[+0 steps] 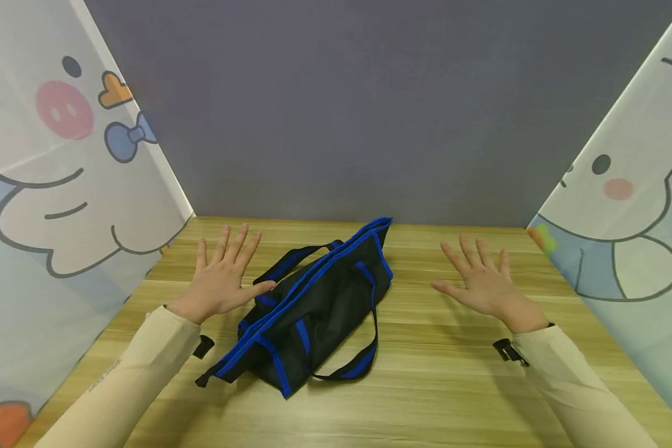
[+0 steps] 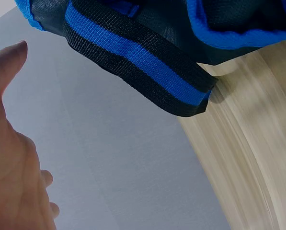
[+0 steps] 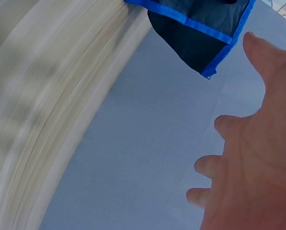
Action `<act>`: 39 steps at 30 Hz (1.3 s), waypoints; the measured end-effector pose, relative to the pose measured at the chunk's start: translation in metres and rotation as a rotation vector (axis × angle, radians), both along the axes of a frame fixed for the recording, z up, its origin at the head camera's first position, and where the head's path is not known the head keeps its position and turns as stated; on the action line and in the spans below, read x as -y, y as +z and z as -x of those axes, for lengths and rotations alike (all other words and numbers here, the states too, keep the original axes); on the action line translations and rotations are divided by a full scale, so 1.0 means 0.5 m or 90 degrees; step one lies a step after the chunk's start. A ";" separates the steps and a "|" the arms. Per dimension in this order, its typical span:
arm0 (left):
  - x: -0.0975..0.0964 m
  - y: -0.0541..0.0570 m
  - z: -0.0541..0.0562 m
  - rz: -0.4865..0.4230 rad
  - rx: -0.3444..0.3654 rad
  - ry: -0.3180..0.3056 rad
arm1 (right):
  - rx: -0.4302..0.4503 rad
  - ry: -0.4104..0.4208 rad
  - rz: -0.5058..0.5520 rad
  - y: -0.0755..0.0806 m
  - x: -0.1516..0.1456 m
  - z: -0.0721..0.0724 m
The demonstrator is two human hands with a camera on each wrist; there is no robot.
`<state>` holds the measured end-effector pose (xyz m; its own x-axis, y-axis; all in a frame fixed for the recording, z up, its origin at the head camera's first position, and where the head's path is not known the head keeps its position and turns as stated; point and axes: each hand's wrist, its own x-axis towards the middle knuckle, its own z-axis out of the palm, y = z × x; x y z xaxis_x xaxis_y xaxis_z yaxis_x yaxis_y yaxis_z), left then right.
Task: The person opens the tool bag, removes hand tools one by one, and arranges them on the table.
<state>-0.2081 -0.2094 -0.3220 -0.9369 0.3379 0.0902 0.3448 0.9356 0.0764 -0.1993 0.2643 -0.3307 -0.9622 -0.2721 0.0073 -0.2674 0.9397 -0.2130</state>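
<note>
A black tote bag [image 1: 336,317] with blue trim lies diagonally on the wooden table, its long top edge running from lower left to upper right. One strap handle [image 1: 364,367] droops on the near side; the other handle [image 2: 138,57] shows large in the left wrist view. My left hand [image 1: 218,283] is spread beside the bag's left side, its thumb tip overlapping the bag's edge in the head view. Spread wide too, my right hand [image 1: 484,286] hovers over the table to the right, apart from the bag. Neither hand holds anything.
A grey panel [image 1: 358,112] rises behind the table [image 1: 425,398]. Cartoon-printed side panels stand at the left [image 1: 22,224] and right [image 1: 644,186]. Black wrist straps [image 1: 509,351] show at both cuffs.
</note>
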 end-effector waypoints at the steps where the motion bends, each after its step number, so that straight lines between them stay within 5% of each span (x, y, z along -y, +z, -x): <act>1: 0.000 -0.001 0.000 0.000 -0.001 0.000 | 0.001 0.001 0.000 -0.001 0.000 0.000; 19: 0.003 -0.006 -0.007 0.000 0.019 -0.001 | -0.011 0.012 -0.015 -0.019 0.027 0.009; 39: -0.020 0.001 0.044 -0.016 0.014 -0.014 | -0.049 0.030 -0.005 0.004 0.049 0.044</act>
<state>-0.2303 -0.1995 -0.3214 -0.9308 0.3569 0.0787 0.3639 0.9251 0.1081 -0.2215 0.2400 -0.3285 -0.9453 -0.3167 0.0784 -0.3259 0.9275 -0.1830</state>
